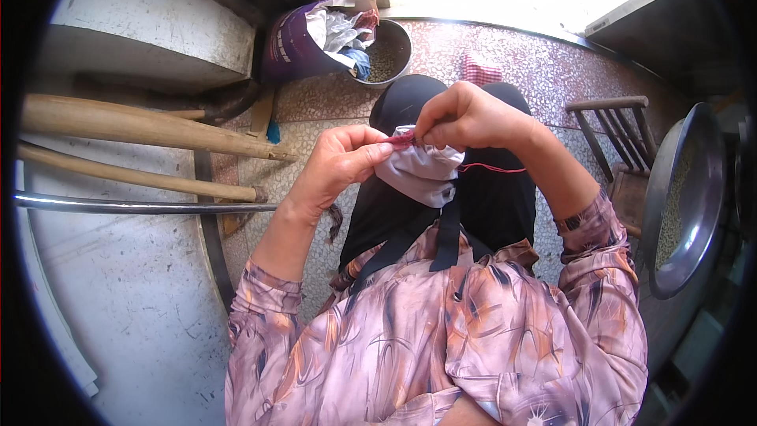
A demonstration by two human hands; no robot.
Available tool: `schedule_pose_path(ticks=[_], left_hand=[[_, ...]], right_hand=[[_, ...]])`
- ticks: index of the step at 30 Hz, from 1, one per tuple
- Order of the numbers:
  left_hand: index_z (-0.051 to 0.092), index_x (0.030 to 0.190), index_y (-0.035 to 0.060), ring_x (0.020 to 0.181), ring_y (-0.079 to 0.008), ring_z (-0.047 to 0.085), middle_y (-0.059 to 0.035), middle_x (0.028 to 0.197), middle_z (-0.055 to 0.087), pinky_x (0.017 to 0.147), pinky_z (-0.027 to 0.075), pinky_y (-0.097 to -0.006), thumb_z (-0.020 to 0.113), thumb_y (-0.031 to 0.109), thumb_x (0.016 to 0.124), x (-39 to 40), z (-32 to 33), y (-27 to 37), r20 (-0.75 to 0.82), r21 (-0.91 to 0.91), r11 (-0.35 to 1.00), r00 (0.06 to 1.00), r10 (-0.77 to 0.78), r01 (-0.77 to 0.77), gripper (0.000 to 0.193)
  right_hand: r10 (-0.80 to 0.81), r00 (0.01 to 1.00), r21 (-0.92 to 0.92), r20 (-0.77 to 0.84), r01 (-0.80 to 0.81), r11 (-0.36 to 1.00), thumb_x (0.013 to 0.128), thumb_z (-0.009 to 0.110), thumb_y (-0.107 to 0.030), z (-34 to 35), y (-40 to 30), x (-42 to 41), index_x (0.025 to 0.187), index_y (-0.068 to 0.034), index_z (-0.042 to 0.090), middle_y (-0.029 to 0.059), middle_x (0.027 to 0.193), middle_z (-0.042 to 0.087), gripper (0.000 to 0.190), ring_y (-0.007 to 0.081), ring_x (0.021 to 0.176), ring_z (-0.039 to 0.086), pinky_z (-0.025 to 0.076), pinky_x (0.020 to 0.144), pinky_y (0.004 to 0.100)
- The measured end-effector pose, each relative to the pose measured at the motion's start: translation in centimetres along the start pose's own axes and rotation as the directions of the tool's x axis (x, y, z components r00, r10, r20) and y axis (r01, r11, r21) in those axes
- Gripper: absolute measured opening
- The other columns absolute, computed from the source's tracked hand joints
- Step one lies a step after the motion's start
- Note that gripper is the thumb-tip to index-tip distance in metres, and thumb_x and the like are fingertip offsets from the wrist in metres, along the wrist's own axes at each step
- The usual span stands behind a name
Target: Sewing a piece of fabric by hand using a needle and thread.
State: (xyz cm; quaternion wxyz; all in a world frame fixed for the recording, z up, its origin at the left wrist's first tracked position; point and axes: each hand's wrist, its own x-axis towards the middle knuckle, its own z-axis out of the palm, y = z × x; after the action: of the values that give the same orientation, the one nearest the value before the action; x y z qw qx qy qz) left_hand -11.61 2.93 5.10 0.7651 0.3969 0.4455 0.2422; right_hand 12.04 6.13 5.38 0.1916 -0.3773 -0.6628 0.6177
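A piece of pale grey-white fabric [421,171] lies gathered over my lap, between my knees. Along its upper edge runs a dark red strip of cloth [403,140]. My left hand [355,157] pinches the left part of this strip between thumb and fingers. Close by on the right, my right hand [458,121] has its thumb and fingertips closed at the strip's other end; whether a needle is between them cannot be told. A red thread [494,167] trails from beside the fabric to under my right forearm.
Wooden poles [159,127] and a metal tube [148,206] reach in from the left. Ahead stand a purple bag [295,47] of plastic and cloth and a metal pot [402,50]. A checked cloth [482,69] lies beyond my knees. At right are a wooden chair [609,103] and a large metal basin [701,213].
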Motion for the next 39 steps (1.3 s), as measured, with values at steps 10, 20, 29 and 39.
schedule_pose_path(ticks=[10,20,29,39], left_hand=[[0.065,0.094,-0.0025,0.068,-0.0038,0.054,-0.0006,0.079,0.062,0.06,0.043,-0.0183,0.063,0.006,0.086,-0.2,1.8,-0.3,-0.106,0.338,0.914,0.955,0.276,-0.227,0.012],[0.065,0.095,-0.001,0.068,-0.0012,0.049,0.0032,0.079,0.06,0.059,0.038,-0.016,0.062,0.008,0.087,-0.8,1.9,0.4,-0.104,0.301,0.932,0.964,0.244,-0.203,0.012],[0.064,0.096,0.0011,0.062,0.0002,0.042,0.0058,0.074,0.056,0.055,0.033,-0.0152,0.065,0.013,0.085,-0.9,1.6,1.0,-0.021,0.222,0.959,0.982,0.185,-0.176,0.016],[0.064,0.093,0.0031,0.057,-0.0002,0.044,0.0046,0.073,0.057,0.051,0.032,-0.0141,0.065,0.014,0.085,0.4,1.5,0.7,0.09,0.038,0.999,0.996,0.016,-0.02,0.013]], right_hand=[[-0.193,0.96,-0.468,-0.204,0.078,0.88,0.07,0.06,-0.01,2.9,-1.9,-0.5,0.073,-0.001,0.068,0.0193,0.068,0.062,0.012,0.0362,0.067,0.062,0.051,0.064,0.0407],[-0.006,0.974,-0.1,-0.225,-0.017,0.995,0.071,0.059,-0.004,2.1,-1.5,-1.1,0.086,0.0,0.069,0.0145,0.069,0.065,0.018,0.0232,0.063,0.064,0.051,0.062,0.0319],[0.135,0.991,0.204,0.005,-0.133,0.97,0.074,0.063,-0.002,0.3,-1.4,-1.4,0.089,0.002,0.069,0.0036,0.065,0.062,0.016,0.0072,0.052,0.054,0.043,0.048,0.0224],[0.105,0.988,0.443,0.112,-0.144,0.885,0.077,0.067,-0.006,0.1,0.8,-1.2,0.087,0.001,0.07,0.0013,0.065,0.061,0.013,0.006,0.052,0.052,0.038,0.047,0.0198]])
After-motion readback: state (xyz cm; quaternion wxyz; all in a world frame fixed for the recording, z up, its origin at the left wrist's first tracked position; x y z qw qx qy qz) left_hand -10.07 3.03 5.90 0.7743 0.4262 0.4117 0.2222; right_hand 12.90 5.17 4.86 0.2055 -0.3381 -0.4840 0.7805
